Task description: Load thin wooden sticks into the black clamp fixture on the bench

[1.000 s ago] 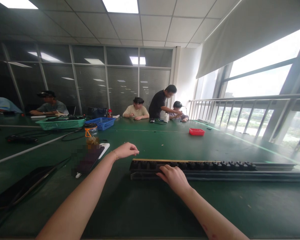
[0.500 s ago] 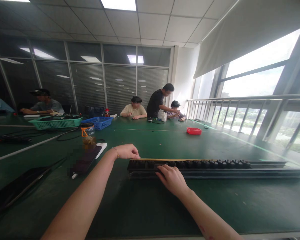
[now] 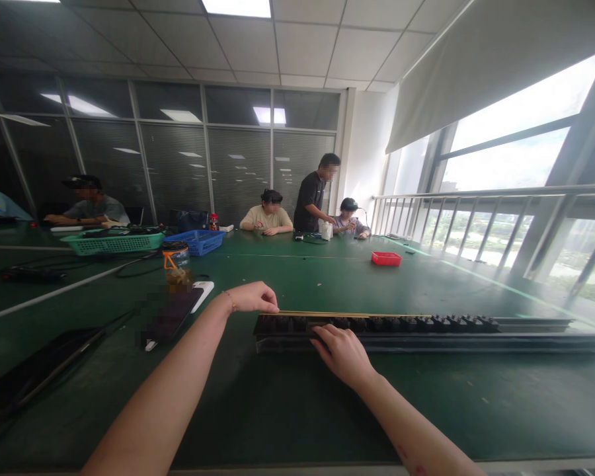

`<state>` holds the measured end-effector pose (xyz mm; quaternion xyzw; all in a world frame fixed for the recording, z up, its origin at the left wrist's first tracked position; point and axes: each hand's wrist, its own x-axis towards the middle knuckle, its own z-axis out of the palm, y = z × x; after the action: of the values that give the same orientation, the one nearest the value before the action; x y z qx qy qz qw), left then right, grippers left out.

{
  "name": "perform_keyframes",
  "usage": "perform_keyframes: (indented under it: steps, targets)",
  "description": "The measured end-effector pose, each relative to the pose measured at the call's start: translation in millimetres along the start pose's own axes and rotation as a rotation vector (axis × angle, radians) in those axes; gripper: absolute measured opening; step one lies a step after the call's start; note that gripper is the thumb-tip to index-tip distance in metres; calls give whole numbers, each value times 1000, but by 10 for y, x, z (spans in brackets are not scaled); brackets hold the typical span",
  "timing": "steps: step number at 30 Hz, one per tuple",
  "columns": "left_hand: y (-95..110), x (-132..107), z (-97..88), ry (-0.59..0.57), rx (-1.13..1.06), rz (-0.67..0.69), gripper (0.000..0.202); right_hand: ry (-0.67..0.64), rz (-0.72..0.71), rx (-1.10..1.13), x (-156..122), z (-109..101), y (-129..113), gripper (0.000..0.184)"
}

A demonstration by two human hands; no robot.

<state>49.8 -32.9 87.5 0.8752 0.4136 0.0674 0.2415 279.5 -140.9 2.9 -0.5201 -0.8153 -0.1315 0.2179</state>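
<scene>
A long dark rail (image 3: 436, 343) lies across the table, with a row of small black blocks (image 3: 406, 322) set along its channel. Along its far side runs a thin yellow strip (image 3: 327, 314). My left hand (image 3: 252, 297) is closed in a pinch at the strip's left end, just beyond the rail's left end. My right hand (image 3: 344, 354) is closed over the rail's near wall, fingertips by the black blocks and thumb on the near side. Its fingers cover part of the row.
Left of the rail lie a dark phone-like slab (image 3: 171, 317) and a jar with an orange strap (image 3: 176, 258). Farther back are a green basket (image 3: 114, 243), a blue basket (image 3: 198, 243) and a red tray (image 3: 386, 258). Several people sit or stand around the table's far side.
My hands and the rail hold almost the same place. At the back, the standing person has straightened a little and drawn an arm back.
</scene>
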Motion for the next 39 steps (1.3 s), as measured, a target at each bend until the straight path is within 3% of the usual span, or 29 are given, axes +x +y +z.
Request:
perform_keyframes:
  steps: [8,13,17,21,32,39]
  targets:
    - [197,-62,-56,166,191,-12,21,6,0,6,1,35,18,35]
    - [306,-67,-62,364,399,67,21,1,8,11,-1,18,17,35]
    - [196,-15,-70,517,438,48,22,-2,9,25,-2,18,17,35]
    - [-61,90,-6,596,415,-8,22,-3,10,31,0,22,15,35]
    - [-658,256,512,513,377,-203,23,4,15,24,1,39,23,36]
    - [-818,267,626,473,409,-229,24,1,15,27,6,28,14,36]
